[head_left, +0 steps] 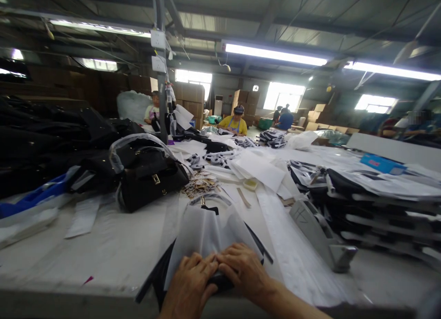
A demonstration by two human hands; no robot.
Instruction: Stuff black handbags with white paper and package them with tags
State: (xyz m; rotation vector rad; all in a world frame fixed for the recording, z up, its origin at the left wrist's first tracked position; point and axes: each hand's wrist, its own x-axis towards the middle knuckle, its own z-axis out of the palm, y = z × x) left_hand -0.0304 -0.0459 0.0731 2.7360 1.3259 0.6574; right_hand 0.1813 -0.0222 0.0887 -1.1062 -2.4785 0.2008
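Observation:
Right in front of me a black handbag (pixel 158 264) lies on the table, largely covered by a translucent white paper sheet (pixel 196 231). Its wrapped handle (pixel 223 198) arches away from me, with a gold clasp at the top. My left hand (pixel 191 282) is closed over the near edge of the paper, fingers bent on top and thumb lower down. Beside it, nearly touching, my right hand (pixel 241 268) also has its fingers curled over the paper at the bag's near edge. Dark straps stick out on both sides; what lies under the fingers is hidden.
Left stands another black handbag (pixel 151 185) with a wrapped handle, before a heap of black bags (pixel 34 144). Tan pieces (pixel 200 183) lie ahead. A grey tape dispenser (pixel 319 236) and stacked bags (pixel 372 204) are right. A co-worker (pixel 236 123) sits across.

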